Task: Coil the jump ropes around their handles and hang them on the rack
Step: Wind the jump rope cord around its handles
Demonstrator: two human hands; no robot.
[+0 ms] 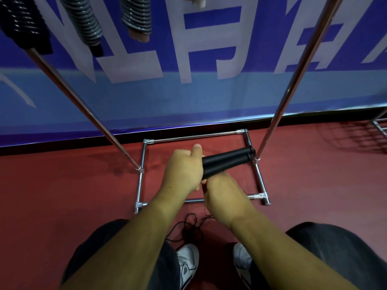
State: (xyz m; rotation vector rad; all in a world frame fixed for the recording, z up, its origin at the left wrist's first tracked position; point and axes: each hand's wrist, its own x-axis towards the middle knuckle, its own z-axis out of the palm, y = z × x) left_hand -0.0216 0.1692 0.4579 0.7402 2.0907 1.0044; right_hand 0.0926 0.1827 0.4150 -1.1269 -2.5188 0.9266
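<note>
A big blue banner with pale letters fills the wall from 9 o'clock to 3 o'clock. Under it is the red floor. The shiny metal rack stands in front of the person. One pole goes up toward 11 o'clock and the other toward 1 o'clock, and its square base sits on the floor in the middle. Three coiled ropes already hang up high, near 11 and 12 o'clock.

Two bare arms reach in from 6 o'clock. The left hand is closed tight around one end of the two black handles, thumb up. The handles lie side by side in the air over the rack's base, pointing toward 2 o'clock. The right hand is at their near end with its fingers curled under. Its back hides the fingers, so I cannot tell if it pinches the rope or a handle.

The thin black rope lies in a loose heap on the floor at 6 o'clock, just above the white shoes. No rope looks wound on the handles yet.

The heap could knot when it is pulled up. It could also snag under a shoe and tug the handles. If the left hand loosens, the handles may slide apart and the coil would come out floppy.
</note>
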